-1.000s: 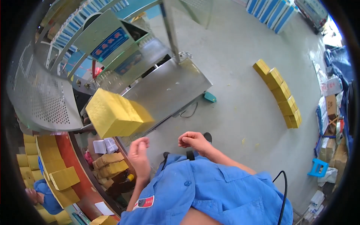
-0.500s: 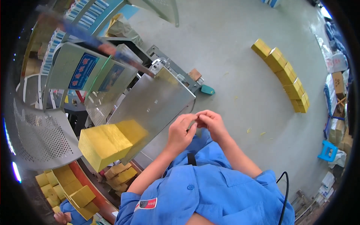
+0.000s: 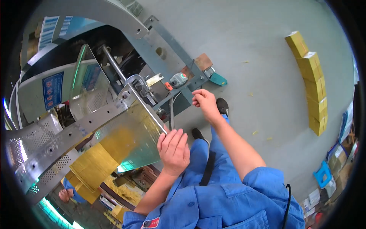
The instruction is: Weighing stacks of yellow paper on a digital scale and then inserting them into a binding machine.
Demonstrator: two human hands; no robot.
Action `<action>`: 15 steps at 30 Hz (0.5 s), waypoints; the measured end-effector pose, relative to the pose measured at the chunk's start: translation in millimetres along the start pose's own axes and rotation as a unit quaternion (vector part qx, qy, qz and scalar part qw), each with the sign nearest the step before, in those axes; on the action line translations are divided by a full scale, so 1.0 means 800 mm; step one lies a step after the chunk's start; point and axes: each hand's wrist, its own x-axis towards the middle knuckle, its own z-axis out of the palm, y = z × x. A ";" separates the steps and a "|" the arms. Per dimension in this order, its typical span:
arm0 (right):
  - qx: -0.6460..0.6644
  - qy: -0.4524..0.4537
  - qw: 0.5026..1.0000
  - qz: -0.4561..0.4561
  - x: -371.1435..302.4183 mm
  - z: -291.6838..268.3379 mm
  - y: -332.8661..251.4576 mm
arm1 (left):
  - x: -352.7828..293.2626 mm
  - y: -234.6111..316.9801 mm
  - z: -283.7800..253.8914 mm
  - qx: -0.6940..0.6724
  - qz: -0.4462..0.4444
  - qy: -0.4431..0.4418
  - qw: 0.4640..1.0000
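Observation:
My left hand (image 3: pixel 173 152) lies against the metal edge of a shiny machine table (image 3: pixel 146 126), its fingers side by side and outstretched. Its palm side is hidden. Further up and to the right, my right hand (image 3: pixel 204 102) hangs free with the fingers curled in; I see nothing in it. A yellow stack of flat pieces (image 3: pixel 95 168) sits at the table's left end, and its colour reflects in the shiny surface. Across the machine runs a drilled metal bar (image 3: pixel 70 134). Just beyond my hands is a grey switch box (image 3: pixel 178 79) with an orange-red part beside it.
A curved-looking row of yellow bundles (image 3: pixel 314 80) stands on the grey floor at right. A teal foot-like piece (image 3: pixel 218 79) juts from the machine frame. At far right is a blue plastic stool (image 3: pixel 322 174). Another person's hand (image 3: pixel 64 195) shows at lower left.
My hands have parted: the left came down to the table edge, the right moved up. The view has shifted, the drilled bar now crosses the machine, and my feet now show.

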 end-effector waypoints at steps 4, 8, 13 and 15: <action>-0.079 0.003 0.997 -0.022 0.063 0.008 0.014 | -0.006 0.001 0.005 0.036 -0.029 0.003 0.999; -0.144 -0.018 0.989 -0.016 0.120 0.013 0.030 | -0.005 0.000 0.012 0.059 0.000 0.003 0.998; -0.305 -0.035 0.951 -0.042 0.148 0.017 0.047 | -0.011 0.001 0.015 0.052 -0.003 0.008 0.999; -0.372 -0.015 0.924 -0.086 0.151 0.026 0.056 | -0.009 0.001 0.014 0.055 -0.007 0.010 0.998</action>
